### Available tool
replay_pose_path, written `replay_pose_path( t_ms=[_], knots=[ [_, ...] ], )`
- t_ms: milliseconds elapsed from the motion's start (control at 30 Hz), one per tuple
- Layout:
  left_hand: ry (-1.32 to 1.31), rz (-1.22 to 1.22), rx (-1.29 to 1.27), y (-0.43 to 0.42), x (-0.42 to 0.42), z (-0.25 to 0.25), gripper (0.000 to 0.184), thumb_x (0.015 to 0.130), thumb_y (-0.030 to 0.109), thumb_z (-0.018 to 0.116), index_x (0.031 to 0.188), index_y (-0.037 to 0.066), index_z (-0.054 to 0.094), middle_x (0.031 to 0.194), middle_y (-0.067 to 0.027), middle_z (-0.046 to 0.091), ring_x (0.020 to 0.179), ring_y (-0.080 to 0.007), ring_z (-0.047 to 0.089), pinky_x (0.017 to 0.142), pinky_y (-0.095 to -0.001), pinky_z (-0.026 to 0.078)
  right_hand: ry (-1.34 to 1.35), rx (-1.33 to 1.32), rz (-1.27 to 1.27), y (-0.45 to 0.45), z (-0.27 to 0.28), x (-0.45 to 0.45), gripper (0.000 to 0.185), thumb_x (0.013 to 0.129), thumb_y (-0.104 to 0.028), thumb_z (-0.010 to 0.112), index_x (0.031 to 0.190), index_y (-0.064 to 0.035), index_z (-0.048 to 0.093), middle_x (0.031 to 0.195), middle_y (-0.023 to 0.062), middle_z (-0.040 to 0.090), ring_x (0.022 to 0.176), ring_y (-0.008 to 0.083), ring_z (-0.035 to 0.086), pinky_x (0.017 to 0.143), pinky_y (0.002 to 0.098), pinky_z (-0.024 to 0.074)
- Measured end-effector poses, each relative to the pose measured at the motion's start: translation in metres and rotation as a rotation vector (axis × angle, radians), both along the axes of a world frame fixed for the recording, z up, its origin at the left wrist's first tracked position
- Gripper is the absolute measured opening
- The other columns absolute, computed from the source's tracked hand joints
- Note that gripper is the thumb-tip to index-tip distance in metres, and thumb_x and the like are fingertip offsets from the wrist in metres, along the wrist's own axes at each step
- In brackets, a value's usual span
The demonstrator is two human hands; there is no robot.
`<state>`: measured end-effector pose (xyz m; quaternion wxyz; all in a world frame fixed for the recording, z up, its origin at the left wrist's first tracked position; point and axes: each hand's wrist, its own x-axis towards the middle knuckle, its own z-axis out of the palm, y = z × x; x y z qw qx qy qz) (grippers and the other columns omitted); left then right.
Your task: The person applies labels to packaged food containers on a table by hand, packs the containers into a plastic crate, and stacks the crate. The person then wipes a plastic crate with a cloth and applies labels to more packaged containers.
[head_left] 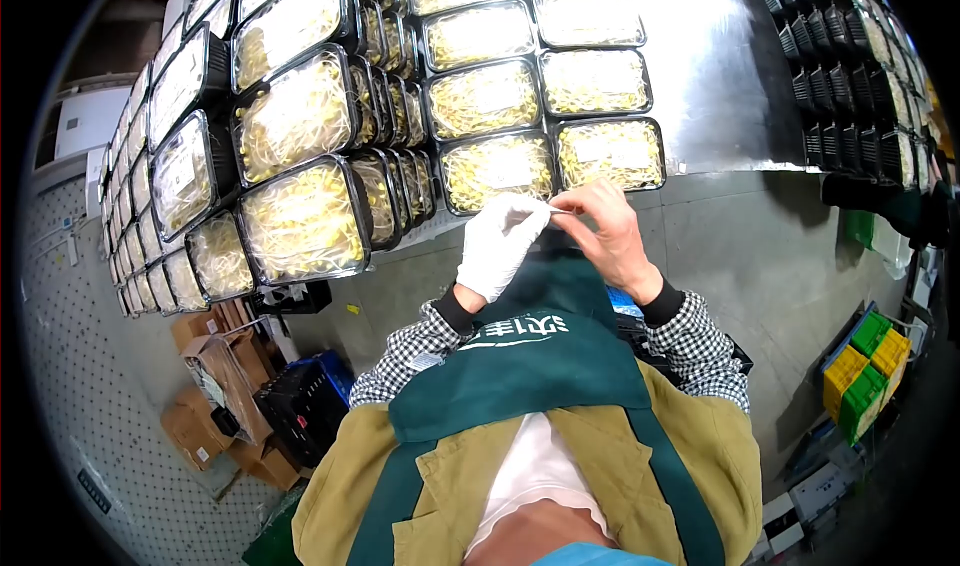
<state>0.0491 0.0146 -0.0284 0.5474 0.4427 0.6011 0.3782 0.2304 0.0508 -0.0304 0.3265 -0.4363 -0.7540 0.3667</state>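
Note:
My left hand [497, 247] wears a white glove, and its thumb and fingers are pinched together. Bare and also pinching, my right hand [610, 234] meets the left one at the fingertips in front of my dark green apron [555, 366]. A small pale bit shows between the fingertips, too small to name. Just beyond my hands lie a clear-lidded black tray of bean sprouts [497, 171] and another sprout tray [610, 153], both at the near edge of the metal table [715, 76]. Neither hand clearly touches a tray.
Tall stacks of sprout trays [300, 221] stand on the left of the table. More stacked black trays [850, 86] are at the right. Cardboard boxes [200, 431] and a black crate [300, 406] sit on the floor at left; yellow and green crates [865, 376] stand at right.

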Motion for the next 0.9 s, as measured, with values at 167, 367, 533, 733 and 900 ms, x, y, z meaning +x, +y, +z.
replay_pose_path(
  t_ms=[167, 367, 533, 733, 900],
  knots=[
    [0.008, -0.066, 0.216, 0.009, 0.004, 0.002, 0.028, 0.085, 0.005, 0.065, 0.112, 0.002, 0.061, 0.122, -0.0072, 0.054, 0.104, -0.0151, 0.057, 0.087, -0.0271, 0.047, 0.301, -0.446, -0.079, 0.002, 0.009, -0.001, 0.015, 0.080, -0.004, 0.071, 0.094, 0.0002, 0.067, 0.078, 0.0009, 0.062, 0.073, 0.0063, 0.052, 0.067, 0.0214, 0.0431],
    [0.039, 0.038, 0.088, 0.015, 0.001, -0.021, 0.023, 0.084, 0.016, 0.067, 0.104, 0.003, 0.065, 0.089, -0.0046, 0.063, 0.078, -0.0119, 0.059, 0.072, -0.0261, 0.048, 0.425, -0.327, -0.214, 0.008, -0.002, -0.013, 0.010, 0.080, -0.006, 0.070, 0.089, -0.0007, 0.069, 0.080, 0.0027, 0.064, 0.073, 0.0076, 0.055, 0.067, 0.0222, 0.0447],
    [0.062, -0.192, 0.011, 0.036, -0.009, -0.009, 0.024, 0.082, 0.024, 0.069, 0.096, 0.005, 0.065, 0.078, -0.0057, 0.062, 0.069, -0.0152, 0.059, 0.067, -0.0297, 0.047, 0.459, -0.351, -0.279, 0.079, -0.032, -0.004, 0.010, 0.087, -0.009, 0.063, 0.089, 0.0010, 0.064, 0.086, 0.0021, 0.062, 0.079, 0.0083, 0.055, 0.073, 0.0223, 0.0448],
    [0.232, -0.203, 0.359, 0.042, -0.016, -0.013, 0.018, 0.084, 0.014, 0.065, 0.100, 0.005, 0.064, 0.107, -0.0119, 0.059, 0.090, -0.0243, 0.058, 0.081, -0.0333, 0.047, -0.232, 0.110, -0.497, 0.174, -0.124, -0.008, 0.024, 0.078, -0.031, 0.070, 0.080, -0.0071, 0.064, 0.096, 0.0092, 0.057, 0.099, 0.0281, 0.050, 0.086, 0.0403, 0.0378],
    [0.013, -0.025, 0.035, 0.039, -0.021, -0.003, 0.020, 0.086, 0.012, 0.064, 0.104, 0.003, 0.062, 0.103, -0.0105, 0.061, 0.091, -0.0173, 0.059, 0.078, -0.0296, 0.048, -0.436, 0.298, -0.559, 0.180, -0.142, -0.013, 0.030, 0.080, -0.030, 0.070, 0.096, -0.0078, 0.059, 0.092, 0.0086, 0.058, 0.092, 0.0276, 0.054, 0.080, 0.0404, 0.0408]
  ],
)
